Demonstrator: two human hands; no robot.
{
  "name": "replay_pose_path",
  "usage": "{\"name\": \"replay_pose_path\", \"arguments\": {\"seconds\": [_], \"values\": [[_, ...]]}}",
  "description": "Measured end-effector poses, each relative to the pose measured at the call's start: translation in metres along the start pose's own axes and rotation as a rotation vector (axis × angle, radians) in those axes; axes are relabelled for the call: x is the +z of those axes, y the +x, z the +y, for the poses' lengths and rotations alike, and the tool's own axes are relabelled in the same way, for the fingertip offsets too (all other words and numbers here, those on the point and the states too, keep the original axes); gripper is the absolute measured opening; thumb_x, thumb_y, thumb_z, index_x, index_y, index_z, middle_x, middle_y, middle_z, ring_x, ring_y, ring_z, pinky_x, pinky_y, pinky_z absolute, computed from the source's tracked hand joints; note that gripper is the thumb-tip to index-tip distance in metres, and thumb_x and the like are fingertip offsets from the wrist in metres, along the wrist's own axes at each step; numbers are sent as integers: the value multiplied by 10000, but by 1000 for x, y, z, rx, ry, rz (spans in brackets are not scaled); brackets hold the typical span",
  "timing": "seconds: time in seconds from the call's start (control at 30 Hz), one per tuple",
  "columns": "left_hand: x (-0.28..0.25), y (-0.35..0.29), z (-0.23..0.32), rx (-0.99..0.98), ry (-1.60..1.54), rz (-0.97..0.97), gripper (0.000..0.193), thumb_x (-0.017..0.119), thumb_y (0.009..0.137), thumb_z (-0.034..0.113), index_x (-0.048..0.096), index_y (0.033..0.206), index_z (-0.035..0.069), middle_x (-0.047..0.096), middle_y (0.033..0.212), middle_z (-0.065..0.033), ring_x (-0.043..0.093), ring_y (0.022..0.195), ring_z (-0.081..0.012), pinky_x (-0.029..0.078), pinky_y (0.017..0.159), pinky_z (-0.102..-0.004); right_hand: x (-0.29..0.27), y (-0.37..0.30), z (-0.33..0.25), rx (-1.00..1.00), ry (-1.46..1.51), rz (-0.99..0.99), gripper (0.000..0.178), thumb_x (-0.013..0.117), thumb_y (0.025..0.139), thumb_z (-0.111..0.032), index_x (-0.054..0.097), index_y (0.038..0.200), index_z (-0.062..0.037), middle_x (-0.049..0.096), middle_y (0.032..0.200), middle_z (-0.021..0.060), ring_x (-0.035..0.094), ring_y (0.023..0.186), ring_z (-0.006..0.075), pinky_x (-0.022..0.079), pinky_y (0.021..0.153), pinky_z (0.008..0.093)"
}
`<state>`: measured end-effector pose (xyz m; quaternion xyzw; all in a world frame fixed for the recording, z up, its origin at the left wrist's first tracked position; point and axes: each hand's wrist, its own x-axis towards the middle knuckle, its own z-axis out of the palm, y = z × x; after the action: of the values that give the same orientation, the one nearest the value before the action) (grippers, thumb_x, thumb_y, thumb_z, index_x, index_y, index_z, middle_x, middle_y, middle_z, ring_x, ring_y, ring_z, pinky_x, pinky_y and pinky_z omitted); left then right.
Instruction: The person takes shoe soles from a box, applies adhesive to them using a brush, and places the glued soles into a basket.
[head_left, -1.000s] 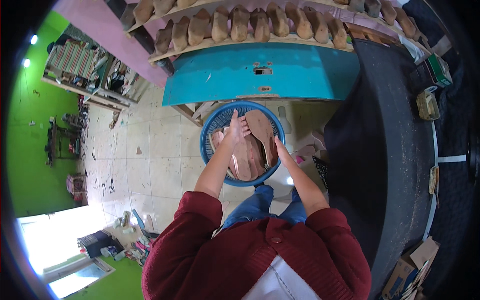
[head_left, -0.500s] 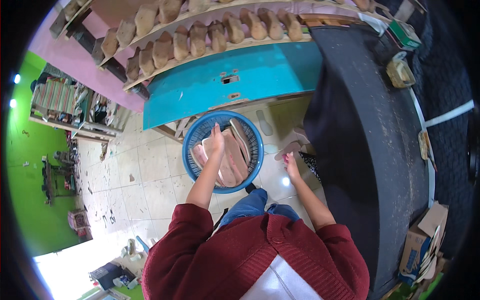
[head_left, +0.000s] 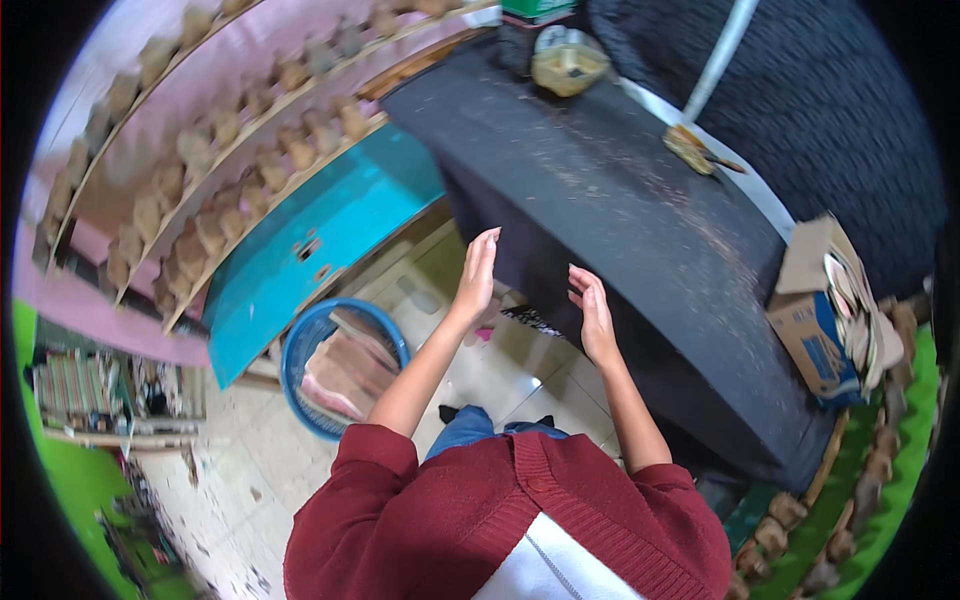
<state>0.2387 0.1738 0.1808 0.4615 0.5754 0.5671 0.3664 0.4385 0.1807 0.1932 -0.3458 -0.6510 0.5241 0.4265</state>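
Observation:
My left hand [head_left: 478, 276] is raised in front of me with its fingers stretched out and nothing in it. Across a gap to its right, my right hand [head_left: 595, 318] is also held up empty, fingers extended, the palms roughly facing each other. Both hover before the dark cloth side of a black-covered table [head_left: 600, 190]. Left of my left forearm, a blue plastic basket [head_left: 290, 372] stands on the floor. Inside it lies a stack of flat, tan and pinkish sole-shaped pieces [head_left: 345, 368], partly blurred.
Shelves hold rows of shoe lasts [head_left: 295, 148] above a teal board [head_left: 300, 262]. A plastic tub [head_left: 568, 68] and a brush [head_left: 700, 152] lie on the table's far side. A cardboard box [head_left: 805, 330] with flat pieces sits at its right end. My feet stand on floor tiles [head_left: 235, 455].
My view has turned right toward the table, so the basket now appears farther left. My left hand has moved away from above the basket, and both hands are now raised closer together.

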Motion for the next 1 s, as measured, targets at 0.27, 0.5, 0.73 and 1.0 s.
{"name": "replay_pose_path", "arguments": {"seconds": [0.27,0.5,0.73,1.0], "values": [[188,13,79,234,-59,-416,462,238,866,433,378,1171,114,400,1164,-40,375,1034,-168,308,849,-322,-164,-63,-49,-157,-210,417,392,260,893,-310,413,1120,-29,365,1187,79,370,1096,181,332,886,320],[335,-26,122,273,-201,-745,469,226,869,425,382,1166,97,405,1161,-47,382,1036,-172,311,846,-336,-277,-152,-74,-237,-318,842,263,350,879,-171,443,1076,-24,402,1126,77,414,1030,164,358,847,281],[440,-69,172,374,-363,-1029,450,228,878,396,385,1161,84,414,1150,-55,401,989,-163,335,815,-290,-354,-222,-94,-249,-450,1332,271,514,807,-168,458,1034,-31,482,985,43,462,907,123,376,758,231],[510,-82,194,280,-516,-1203,470,234,880,395,364,1183,61,415,1154,-76,404,1020,-181,340,820,-299,-410,-226,-96,-133,-382,1534,569,633,720,-256,318,1143,-42,409,1096,136,411,995,210,376,807,308]]}}
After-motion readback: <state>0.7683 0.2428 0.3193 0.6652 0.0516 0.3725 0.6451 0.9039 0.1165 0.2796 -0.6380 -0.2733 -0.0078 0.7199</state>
